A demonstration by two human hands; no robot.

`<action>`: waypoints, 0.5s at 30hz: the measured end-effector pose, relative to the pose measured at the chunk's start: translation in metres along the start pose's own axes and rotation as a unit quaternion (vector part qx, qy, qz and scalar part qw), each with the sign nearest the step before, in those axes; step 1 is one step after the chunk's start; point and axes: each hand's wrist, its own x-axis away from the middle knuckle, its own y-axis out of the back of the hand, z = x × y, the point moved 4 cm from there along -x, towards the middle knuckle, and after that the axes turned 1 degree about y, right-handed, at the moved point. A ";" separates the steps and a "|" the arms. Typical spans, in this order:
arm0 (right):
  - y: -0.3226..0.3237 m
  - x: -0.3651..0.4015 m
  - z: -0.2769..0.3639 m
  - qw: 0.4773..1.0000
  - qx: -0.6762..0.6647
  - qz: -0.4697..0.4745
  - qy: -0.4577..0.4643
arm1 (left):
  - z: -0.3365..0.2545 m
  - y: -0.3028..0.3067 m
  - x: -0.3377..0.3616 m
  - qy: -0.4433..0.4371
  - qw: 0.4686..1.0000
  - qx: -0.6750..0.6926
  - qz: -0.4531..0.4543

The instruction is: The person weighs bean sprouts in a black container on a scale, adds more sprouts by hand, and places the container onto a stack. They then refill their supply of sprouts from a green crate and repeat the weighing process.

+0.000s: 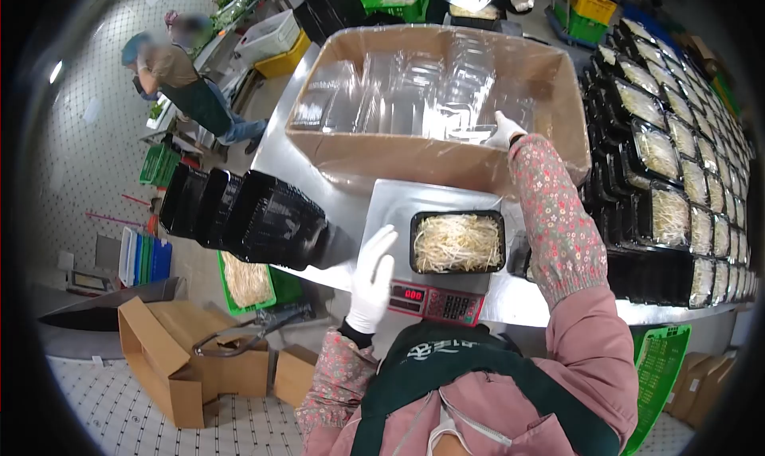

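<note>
Right hand (504, 131) upper centre, on clear lids (398, 97) in box (414, 161); grip unclear. Left hand (373, 277) open beside sprout tray (457, 242) on scale (434, 303), mid-frame. Lids look light, flimsy, slick: pinch one edge.

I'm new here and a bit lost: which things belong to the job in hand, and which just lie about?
In use: tray of sprouts on the scale by the left hand; box of clear lids, right hand reaching in.
Lying about: floor cartons, blue crates.
</note>
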 end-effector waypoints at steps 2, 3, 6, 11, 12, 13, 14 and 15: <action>0.001 0.002 0.003 0.998 0.020 -0.016 0.054 | 0.019 0.013 0.011 0.056 0.996 0.044 -0.057; 0.011 0.012 0.005 0.998 -0.003 -0.030 0.052 | 0.030 0.020 0.016 0.087 0.990 0.072 -0.080; 0.061 0.047 -0.006 0.971 0.051 -0.216 0.093 | 0.046 0.031 0.024 0.142 0.966 0.180 -0.117; 0.145 0.165 -0.001 0.898 -0.321 -0.257 0.160 | 0.049 0.038 0.021 0.173 0.945 0.232 -0.151; 0.152 0.201 0.016 0.882 -0.320 -0.263 0.224 | 0.053 0.036 0.020 0.163 0.942 0.257 -0.143; 0.147 0.231 0.024 0.894 -0.345 -0.185 0.219 | 0.053 0.034 0.017 0.159 0.937 0.290 -0.115; 0.129 0.252 0.028 0.885 -0.397 -0.109 0.216 | 0.043 0.029 0.014 0.147 0.925 0.337 -0.095; 0.107 0.272 0.033 0.878 -0.422 -0.042 0.221 | 0.029 0.022 0.011 0.134 0.911 0.382 -0.074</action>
